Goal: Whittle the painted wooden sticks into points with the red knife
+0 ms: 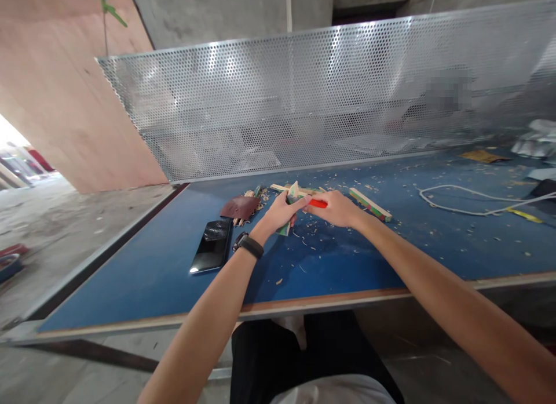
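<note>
My left hand (pixel 278 211) is closed around a pale wooden piece (pixel 293 192) with green printed sides; its tapered end points up and its lower end shows below the fingers. In my right hand (pixel 341 209) is a red-handled knife (pixel 318 203), held up against the wooden piece. Its blade is hidden by the fingers. Both hands meet just above the blue tabletop (pixel 152 265). Behind them lie more wooden strips, and one strip with coloured sides (pixel 370 205) rests to the right. Wood shavings are scattered all around.
A brown sheet (pixel 240 207) with small sticks and a black phone (pixel 211 246) lie left of my hands. On the right are a white cable (pixel 473 211) and a yellow tool (pixel 524 215). A perforated metal panel (pixel 278 108) stands along the back edge.
</note>
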Tool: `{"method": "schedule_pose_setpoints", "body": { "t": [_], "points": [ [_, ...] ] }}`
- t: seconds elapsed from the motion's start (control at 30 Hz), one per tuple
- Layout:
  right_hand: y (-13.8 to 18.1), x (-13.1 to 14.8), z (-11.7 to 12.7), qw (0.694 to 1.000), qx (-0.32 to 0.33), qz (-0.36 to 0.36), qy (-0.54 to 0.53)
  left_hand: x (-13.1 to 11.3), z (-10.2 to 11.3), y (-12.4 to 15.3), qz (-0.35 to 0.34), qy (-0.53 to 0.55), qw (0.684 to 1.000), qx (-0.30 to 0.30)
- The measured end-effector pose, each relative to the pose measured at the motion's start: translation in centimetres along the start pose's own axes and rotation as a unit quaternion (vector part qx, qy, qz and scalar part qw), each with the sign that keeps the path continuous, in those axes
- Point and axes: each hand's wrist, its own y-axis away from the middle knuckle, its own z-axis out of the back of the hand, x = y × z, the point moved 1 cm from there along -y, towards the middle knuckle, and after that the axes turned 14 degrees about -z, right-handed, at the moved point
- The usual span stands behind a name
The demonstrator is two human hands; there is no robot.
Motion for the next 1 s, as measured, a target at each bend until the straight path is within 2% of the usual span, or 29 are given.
{"method": "schedule_pose_setpoints", "body": {
  "t": [0.07, 0.33, 0.57, 0.67, 0.77, 1.0],
  "points": [
    [0.0, -0.1, 0.1, 1.000, 0.006, -0.001, 0.004, -0.1, 0.0, 0.0, -0.001, 0.009, 1.000, -0.002],
    [0.0, 0.0, 0.5, 0.997, -0.044, -0.047, 0.048, -0.2, 0.1, 0.1, -0.020, -0.027, 0.999, -0.015],
    [-0.1, 0.0, 0.5, 0.983, -0.124, -0.103, 0.092, -0.4, -0.2, -0.1, -0.001, -0.038, 0.998, -0.046],
    [-0.2, -0.4, 1.0, 0.978, -0.138, -0.126, 0.097, 0.0, -0.2, -0.2, -0.007, -0.044, 0.997, -0.058],
    [0.0, -0.3, 1.1, 0.985, -0.123, -0.103, 0.063, 0.0, -0.2, -0.2, -0.028, -0.050, 0.998, -0.039],
    [0.2, 0.3, 0.0, 1.000, 0.008, -0.013, -0.007, -0.8, -0.3, 0.1, -0.002, 0.023, 0.999, -0.026]
  ]
}}
